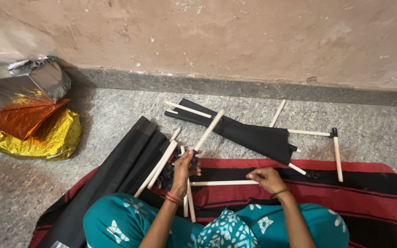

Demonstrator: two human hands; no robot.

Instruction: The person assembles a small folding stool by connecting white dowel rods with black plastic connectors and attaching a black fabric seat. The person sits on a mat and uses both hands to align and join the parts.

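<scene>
My left hand (185, 166) grips the lower end of a white rod (209, 130) that slants up and away over the floor, where a small black connector sits. My right hand (263, 177) pinches the right end of another white rod (221, 183) lying flat across the red and black striped mat (368, 188). Its left end points toward my left hand. More white rods (159, 166) lie beside my left hand, leaning on folded black fabric (125, 170).
A black fabric panel (258, 137) with rods through it lies ahead. A rod frame with a black corner joint (334, 133) stands at the right. Shiny silver, orange and gold foil sheets (33, 119) lie at the left by the wall (235, 36). My teal-clothed knees (226, 227) fill the bottom.
</scene>
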